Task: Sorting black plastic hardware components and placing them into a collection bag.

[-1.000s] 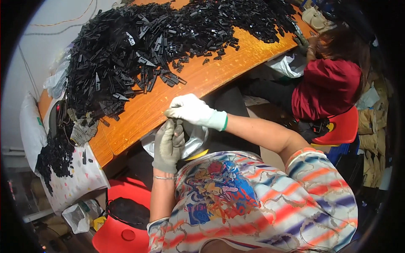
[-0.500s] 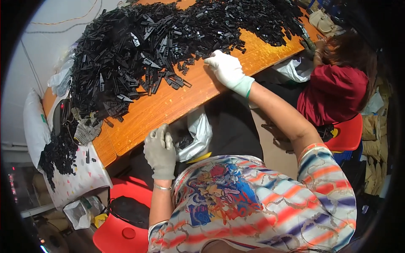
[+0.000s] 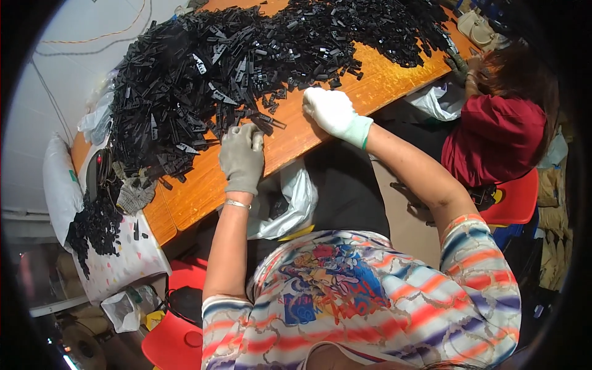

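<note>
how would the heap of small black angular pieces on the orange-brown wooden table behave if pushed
The heap of small black angular pieces would probably slide apart, since they look loosely piled. Each is likely stiff, given its straight, crisp edges, and seems unlikely to roll, being mostly flat.

Parts (image 3: pixel 185 92) on table (image 3: pixel 287 139) (bag (image 3: pixel 302 197) below)

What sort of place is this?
Likely a small workshop or factory room: a large heap of loose black parts on a wooden table, gloved left hand and right hand near it, and a co-worker seated further along.
</note>
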The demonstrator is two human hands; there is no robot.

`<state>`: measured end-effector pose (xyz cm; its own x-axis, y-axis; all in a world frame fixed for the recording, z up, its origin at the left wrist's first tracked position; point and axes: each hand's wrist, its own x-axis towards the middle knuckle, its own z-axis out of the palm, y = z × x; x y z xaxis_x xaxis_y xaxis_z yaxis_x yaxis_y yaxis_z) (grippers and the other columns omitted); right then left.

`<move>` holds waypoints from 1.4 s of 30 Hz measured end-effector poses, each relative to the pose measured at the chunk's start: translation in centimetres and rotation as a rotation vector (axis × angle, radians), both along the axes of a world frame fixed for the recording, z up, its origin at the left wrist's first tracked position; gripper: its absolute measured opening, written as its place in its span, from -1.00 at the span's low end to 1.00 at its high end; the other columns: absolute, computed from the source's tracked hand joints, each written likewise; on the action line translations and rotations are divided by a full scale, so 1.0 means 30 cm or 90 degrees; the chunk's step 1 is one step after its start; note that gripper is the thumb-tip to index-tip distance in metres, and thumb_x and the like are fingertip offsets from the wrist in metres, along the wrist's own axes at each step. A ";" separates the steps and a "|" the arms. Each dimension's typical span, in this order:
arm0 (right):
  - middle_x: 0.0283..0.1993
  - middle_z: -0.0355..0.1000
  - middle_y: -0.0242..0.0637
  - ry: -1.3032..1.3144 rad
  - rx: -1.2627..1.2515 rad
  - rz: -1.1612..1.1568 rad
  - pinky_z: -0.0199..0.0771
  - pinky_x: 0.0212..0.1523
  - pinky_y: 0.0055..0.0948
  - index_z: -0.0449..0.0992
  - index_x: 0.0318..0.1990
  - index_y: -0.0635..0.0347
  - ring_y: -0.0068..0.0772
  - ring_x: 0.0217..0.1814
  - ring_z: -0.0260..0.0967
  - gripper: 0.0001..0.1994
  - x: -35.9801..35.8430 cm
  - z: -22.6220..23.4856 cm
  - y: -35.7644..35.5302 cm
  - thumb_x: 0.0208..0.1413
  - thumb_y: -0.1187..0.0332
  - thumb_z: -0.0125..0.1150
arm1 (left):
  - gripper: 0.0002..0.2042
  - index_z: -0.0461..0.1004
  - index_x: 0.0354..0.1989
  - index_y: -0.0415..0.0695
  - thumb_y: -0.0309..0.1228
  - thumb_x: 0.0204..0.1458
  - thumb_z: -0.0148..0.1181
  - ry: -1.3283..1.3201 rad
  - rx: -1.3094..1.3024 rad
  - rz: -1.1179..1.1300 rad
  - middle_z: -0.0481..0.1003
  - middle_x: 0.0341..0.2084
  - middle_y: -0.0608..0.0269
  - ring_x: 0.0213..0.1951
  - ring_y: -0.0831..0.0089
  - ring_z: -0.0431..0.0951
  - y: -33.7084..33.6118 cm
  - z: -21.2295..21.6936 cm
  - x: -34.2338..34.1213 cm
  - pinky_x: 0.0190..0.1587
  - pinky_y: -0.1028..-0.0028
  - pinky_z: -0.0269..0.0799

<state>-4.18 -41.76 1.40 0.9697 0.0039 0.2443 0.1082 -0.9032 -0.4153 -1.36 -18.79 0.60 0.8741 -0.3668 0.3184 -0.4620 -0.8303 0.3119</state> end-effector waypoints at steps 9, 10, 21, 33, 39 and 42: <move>-0.40 0.53 -0.21 0.251 0.416 0.006 0.43 -0.28 -0.37 0.51 -0.35 0.23 -0.32 -0.39 0.47 -0.78 -0.107 0.073 0.087 0.09 0.24 0.11 | -0.85 0.50 -0.22 -0.09 -0.40 0.04 0.12 0.025 -0.139 -0.028 0.51 -0.24 0.16 -0.14 0.15 0.47 0.153 -0.017 -0.023 -0.09 0.25 0.39; -0.40 0.53 -0.21 0.251 0.415 0.007 0.43 -0.28 -0.37 0.51 -0.35 0.23 -0.32 -0.39 0.47 -0.78 -0.109 0.062 0.086 0.09 0.24 0.11 | -0.85 0.50 -0.22 -0.09 -0.40 0.04 0.12 0.024 -0.140 -0.027 0.51 -0.24 0.16 -0.14 0.15 0.47 0.146 -0.011 -0.028 -0.09 0.25 0.39; -0.22 0.57 -0.29 0.335 0.681 0.118 0.44 -0.29 -0.60 0.55 -0.11 0.30 -0.61 -0.26 0.47 -0.77 -0.136 0.060 0.174 0.12 0.38 0.15 | -0.79 0.50 -0.24 -0.10 -0.26 0.04 0.16 0.097 0.020 0.144 0.51 -0.25 0.11 -0.16 0.12 0.52 0.018 0.018 -0.017 -0.17 0.19 0.45; -0.24 0.55 -0.26 0.202 0.722 0.021 0.47 -0.18 -0.52 0.54 -0.12 0.32 -0.55 -0.25 0.47 -0.76 -0.152 0.099 0.253 0.14 0.36 0.14 | -0.79 0.35 -0.11 -0.23 -0.33 0.24 0.00 0.460 -0.747 0.003 0.44 -0.42 0.27 -0.41 0.52 0.47 0.059 -0.015 -0.092 -0.34 0.55 0.41; -0.15 0.53 -0.21 0.083 0.681 0.001 0.46 -0.12 -0.53 0.52 -0.05 0.33 -0.53 -0.16 0.48 -0.71 -0.157 0.172 0.321 0.14 0.33 0.17 | -0.77 0.36 -0.13 -0.15 -0.24 0.28 -0.07 0.617 -0.990 -0.116 0.35 -0.47 0.38 -0.47 0.66 0.36 0.057 0.059 -0.172 -0.42 0.71 0.37; -0.13 0.51 -0.17 0.069 0.685 -0.015 0.47 -0.09 -0.54 0.52 -0.05 0.32 -0.52 -0.15 0.49 -0.71 -0.142 0.154 0.345 0.14 0.35 0.16 | -0.76 0.36 -0.13 -0.13 -0.22 0.28 -0.07 0.625 -1.013 -0.115 0.32 -0.48 0.42 -0.46 0.70 0.32 0.050 0.087 -0.192 -0.43 0.75 0.34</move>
